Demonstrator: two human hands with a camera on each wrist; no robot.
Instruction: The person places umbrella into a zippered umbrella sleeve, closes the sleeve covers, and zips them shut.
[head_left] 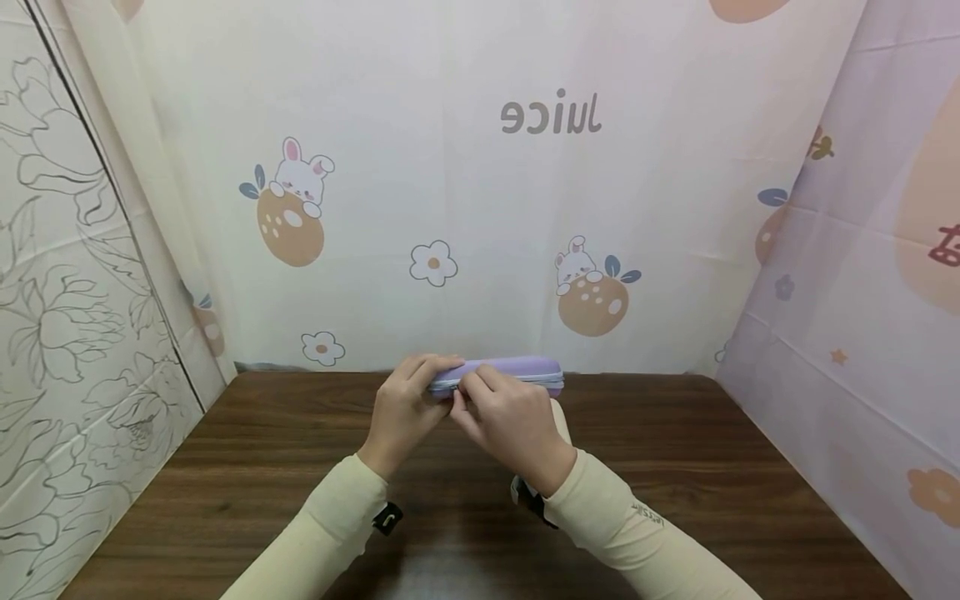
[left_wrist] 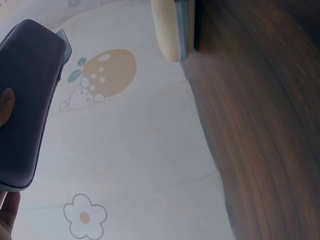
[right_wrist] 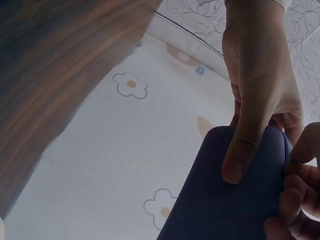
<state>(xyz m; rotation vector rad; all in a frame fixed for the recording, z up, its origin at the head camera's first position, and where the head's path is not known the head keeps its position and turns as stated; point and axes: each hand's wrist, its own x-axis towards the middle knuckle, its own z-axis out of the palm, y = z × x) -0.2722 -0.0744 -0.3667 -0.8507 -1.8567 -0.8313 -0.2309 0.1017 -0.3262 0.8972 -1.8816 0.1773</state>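
Observation:
A long purple zip case [head_left: 525,367] with a pale zipper along its side is held up at the far edge of the table. My left hand [head_left: 405,408] grips its left end. In the right wrist view the left thumb [right_wrist: 240,160] lies across the case's dark-looking face [right_wrist: 225,210]. My right hand [head_left: 513,417] is at the zipper near the same end, its thumb and forefinger pinching the small zipper pull [right_wrist: 295,161]. The left wrist view shows the case's broad flat face [left_wrist: 30,100], with a loop tab [left_wrist: 65,47] at one end.
The dark wood-grain table [head_left: 300,442] ends at a pale printed curtain [head_left: 450,167], close behind the case. Curtains also line the left [head_left: 67,292] and right [head_left: 847,250] sides. A cream, rounded object [head_left: 560,421] shows behind the right wrist.

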